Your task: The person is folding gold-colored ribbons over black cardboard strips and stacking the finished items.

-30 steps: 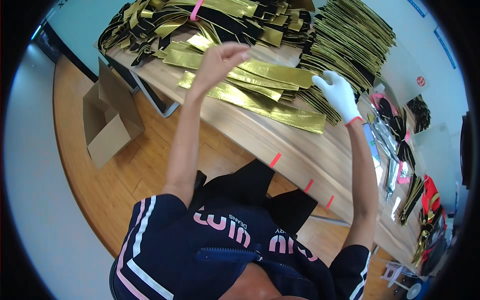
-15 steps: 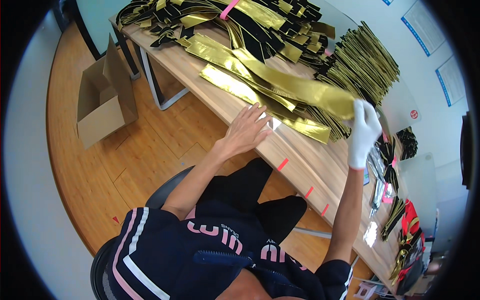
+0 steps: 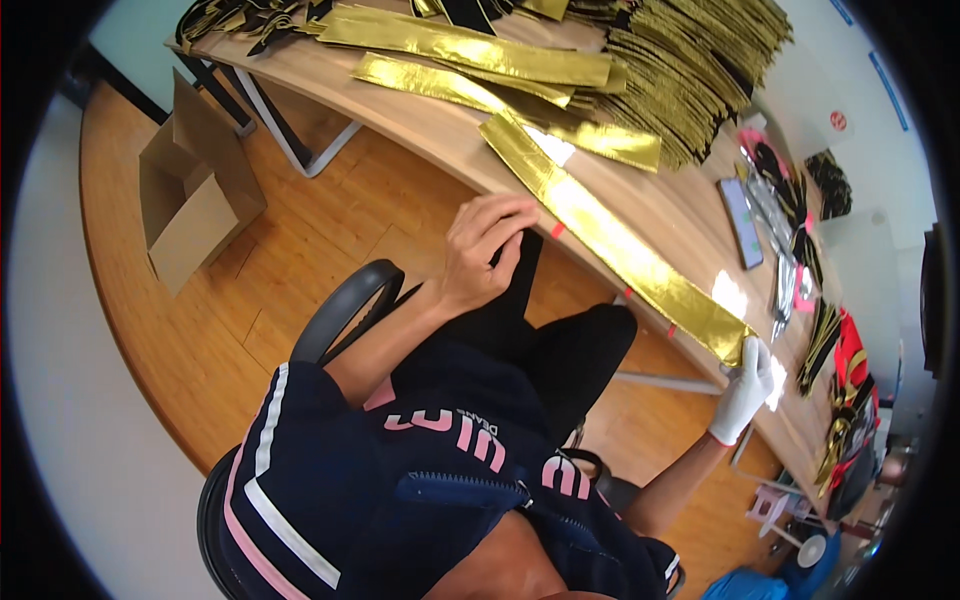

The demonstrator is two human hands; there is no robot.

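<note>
A long shiny gold strip [image 3: 625, 260] lies slantwise along the table's near edge. My right hand [image 3: 747, 392], in a white glove, pinches the strip's near right end. My bare left hand [image 3: 488, 250] hangs just off the table edge, below the strip's far left end. Its fingers are loosely bent with the thumb apart, and nothing shows in it. Beyond the strip, another gold strip [image 3: 620, 146] lies flat, and several more gold strips [image 3: 470, 48] overlap behind that one.
Stacked gold-and-black strips [image 3: 690, 70] fill the table's back. Short red marks [image 3: 628, 293] line the near edge. A phone [image 3: 740, 222] and silver strips [image 3: 775, 240] lie to the right, with red and black bundles [image 3: 850, 390] farther along. An opened cardboard box [image 3: 195, 215] stands on the floor at left.
My right hand has drawn a gold strip away from the pile, toward me and to the right, laying it along the edge. My left hand has lifted off the table. The view has shifted.
</note>
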